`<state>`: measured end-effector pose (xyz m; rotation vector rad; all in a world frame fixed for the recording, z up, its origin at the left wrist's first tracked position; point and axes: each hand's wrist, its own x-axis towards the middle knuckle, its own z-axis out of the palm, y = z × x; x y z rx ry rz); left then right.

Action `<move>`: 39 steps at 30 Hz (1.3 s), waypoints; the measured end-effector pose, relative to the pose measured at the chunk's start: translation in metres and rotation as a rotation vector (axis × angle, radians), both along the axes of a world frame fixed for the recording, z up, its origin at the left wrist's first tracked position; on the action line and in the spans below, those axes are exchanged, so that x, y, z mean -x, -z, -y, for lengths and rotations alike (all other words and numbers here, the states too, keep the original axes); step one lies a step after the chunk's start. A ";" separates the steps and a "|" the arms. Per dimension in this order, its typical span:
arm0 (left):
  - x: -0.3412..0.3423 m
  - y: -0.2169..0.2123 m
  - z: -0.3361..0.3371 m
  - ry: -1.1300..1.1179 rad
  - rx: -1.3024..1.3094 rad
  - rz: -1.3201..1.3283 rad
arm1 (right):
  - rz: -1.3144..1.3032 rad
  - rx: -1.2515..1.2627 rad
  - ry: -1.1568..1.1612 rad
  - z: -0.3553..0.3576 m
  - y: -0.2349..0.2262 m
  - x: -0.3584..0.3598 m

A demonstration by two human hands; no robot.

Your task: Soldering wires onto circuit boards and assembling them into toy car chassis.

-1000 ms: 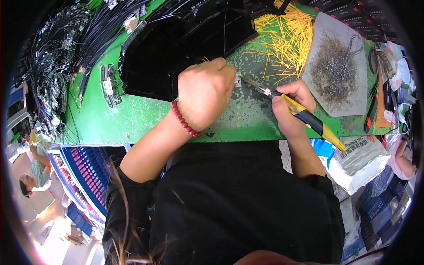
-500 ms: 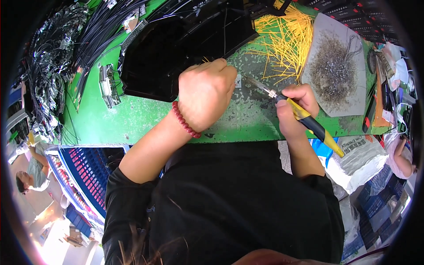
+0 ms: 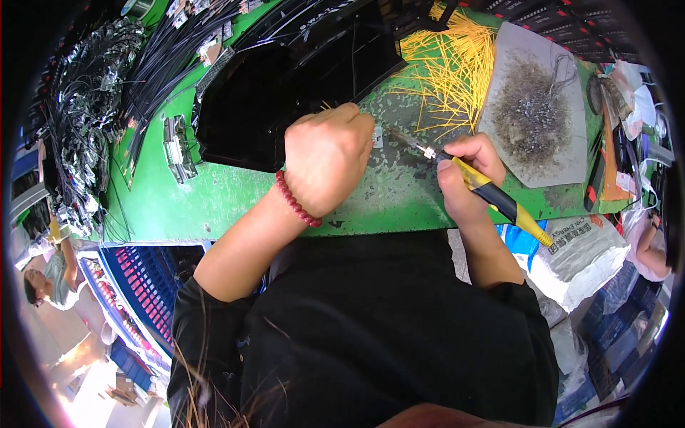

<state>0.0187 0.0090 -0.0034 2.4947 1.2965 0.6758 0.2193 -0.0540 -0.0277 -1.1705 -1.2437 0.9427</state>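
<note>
From my remote seat I've the R hand [image 3: 472, 171] grasping a yellow-and-black pen-shaped tool [image 3: 499, 202], thumb & fingers closed round its front part. Tool's held aslant over the desk [image 3: 399, 203]: metal tip up-L, toward the L hand, butt end down-R, past the desk's near edge. I can't tell if the tip touches anything.

L hand [image 3: 332, 157] is curled nr the desk's middle, back of hand up, wrist w/ a red bead bracelet [image 3: 294, 200]. Fingertips are hidden from me, so can't tell what, if anything, it grips. A small pale piece [image 3: 378, 137] shows just R of its knuckles, b/w the hand & the tool tip.

Beyond & L of that hand I've a big black housing [image 3: 246, 107], dark & glossy. Farther L: a silvery slotted part [image 3: 178, 150], then a sheaf of black cables [image 3: 160, 71] & a tangled shiny heap [image 3: 93, 93] at the desk's L side.

Beyond the tool, loose yellow wires [image 3: 457, 78] lie in a spread pile; R of 'em, a grey sheet [image 3: 564, 171] w/ dark crumbly debris [image 3: 531, 118] over its middle. Below desk level, lower L, I see a blue crate [image 3: 143, 278]; lower R, a whitish sack [image 3: 585, 257].
</note>
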 end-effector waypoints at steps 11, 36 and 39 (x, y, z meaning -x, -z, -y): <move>0.000 -0.001 0.002 0.003 -0.009 0.014 | -0.006 -0.100 0.075 0.003 0.007 -0.005; 0.001 -0.004 -0.002 -0.055 0.127 -0.018 | 0.026 0.003 -0.012 0.001 -0.002 0.000; 0.000 -0.006 -0.003 -0.047 0.125 -0.048 | 0.026 0.045 -0.032 0.000 -0.002 0.000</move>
